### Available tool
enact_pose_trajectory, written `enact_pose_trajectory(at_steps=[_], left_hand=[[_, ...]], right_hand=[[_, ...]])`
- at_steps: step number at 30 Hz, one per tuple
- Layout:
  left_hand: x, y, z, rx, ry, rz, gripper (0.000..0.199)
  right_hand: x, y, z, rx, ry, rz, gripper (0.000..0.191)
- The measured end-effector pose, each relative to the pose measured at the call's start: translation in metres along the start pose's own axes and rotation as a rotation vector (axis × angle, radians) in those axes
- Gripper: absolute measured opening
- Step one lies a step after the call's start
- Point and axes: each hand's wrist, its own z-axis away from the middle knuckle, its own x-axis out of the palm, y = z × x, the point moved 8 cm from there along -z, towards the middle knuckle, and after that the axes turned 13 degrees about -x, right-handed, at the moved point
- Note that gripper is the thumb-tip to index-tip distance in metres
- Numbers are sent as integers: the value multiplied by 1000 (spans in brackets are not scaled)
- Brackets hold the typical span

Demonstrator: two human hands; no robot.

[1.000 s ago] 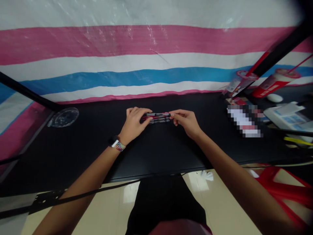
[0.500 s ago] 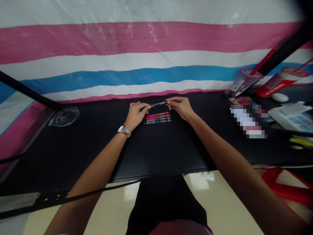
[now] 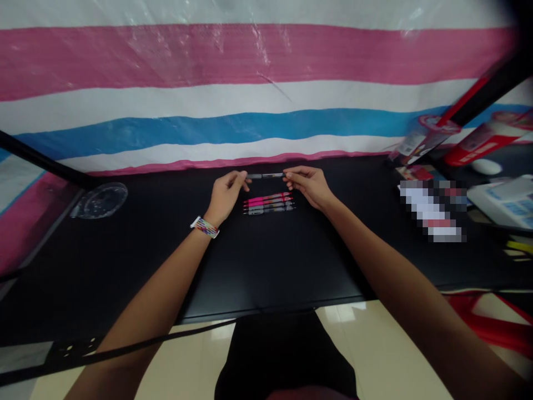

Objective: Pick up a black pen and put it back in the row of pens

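Note:
A dark pen with a clear section (image 3: 266,175) is held level by its two ends, just above the row of pens. My left hand (image 3: 228,193) pinches its left end, and a striped band circles that wrist. The right end is between the fingertips of my right hand (image 3: 308,185). Nearer to me, pink pens (image 3: 266,198) and grey pens (image 3: 266,210) lie side by side on the black table (image 3: 266,261).
A clear plastic lid (image 3: 102,200) lies at the far left. Two cups with red straws (image 3: 428,139) (image 3: 485,139), a white oval object (image 3: 487,166) and a pixelated item (image 3: 431,214) are at the right. A striped sheet (image 3: 250,130) hangs behind the table.
The held pen has gone from slightly tilted to level, and more of it shows. My left hand has moved a little to the left along with its end.

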Motion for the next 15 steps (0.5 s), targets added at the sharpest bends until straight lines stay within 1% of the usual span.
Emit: enact_pose_trajectory(at_steps=[1, 3, 4, 6, 7, 10, 12, 15], left_hand=[[-1, 1, 0, 22, 9, 22, 26], [-2, 2, 1, 46, 18, 36, 23], [-2, 1, 1, 35, 14, 28, 23], [0, -1, 0, 1, -8, 21, 40], [1, -1, 0, -5, -20, 35, 43], [0, 3, 1, 43, -33, 108, 23], [0, 3, 0, 48, -31, 114, 23], [-1, -2, -2, 16, -11, 101, 39]], right_hand=[[0, 0, 0, -4, -3, 0, 35], [-1, 1, 0, -16, -13, -1, 34], [-1, 1, 0, -19, -19, -3, 33], [-1, 1, 0, -22, -30, -7, 32], [-1, 1, 0, -22, -31, -8, 32], [-2, 1, 0, -21, -20, 8, 36], [-2, 2, -1, -22, -12, 16, 38], [-2, 3, -2, -31, -12, -1, 37]])
